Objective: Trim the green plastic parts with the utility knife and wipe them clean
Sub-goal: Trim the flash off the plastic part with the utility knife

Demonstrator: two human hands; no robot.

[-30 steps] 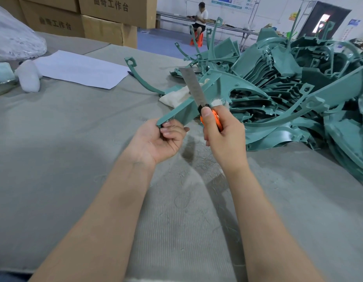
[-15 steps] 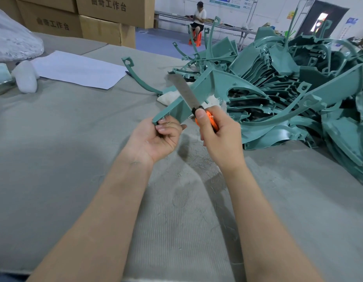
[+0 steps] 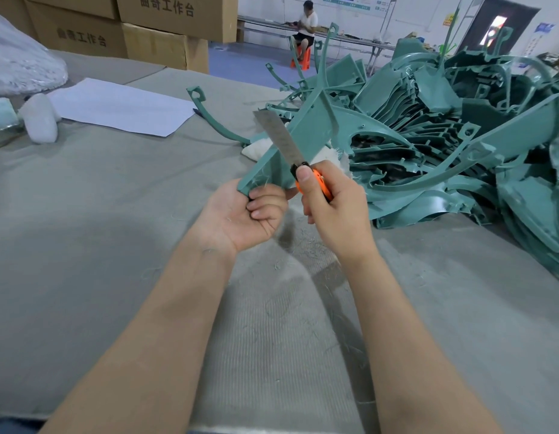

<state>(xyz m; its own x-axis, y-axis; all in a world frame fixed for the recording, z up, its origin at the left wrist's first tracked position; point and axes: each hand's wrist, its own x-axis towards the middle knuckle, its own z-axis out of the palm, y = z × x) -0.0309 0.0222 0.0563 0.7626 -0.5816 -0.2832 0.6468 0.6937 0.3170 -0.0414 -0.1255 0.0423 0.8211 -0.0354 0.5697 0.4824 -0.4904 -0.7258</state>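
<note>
utility knife (image 3: 282, 140) tilted further left | left hand (image 3: 240, 217) still grips green part (image 3: 314, 126)

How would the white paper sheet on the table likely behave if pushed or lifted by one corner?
Lifted by a corner, the paper sheet would probably droop: it looks thin and lies flat. Pushed, it may buckle rather than glide, since the table cover looks like ribbed, fuzzy fabric.
</note>
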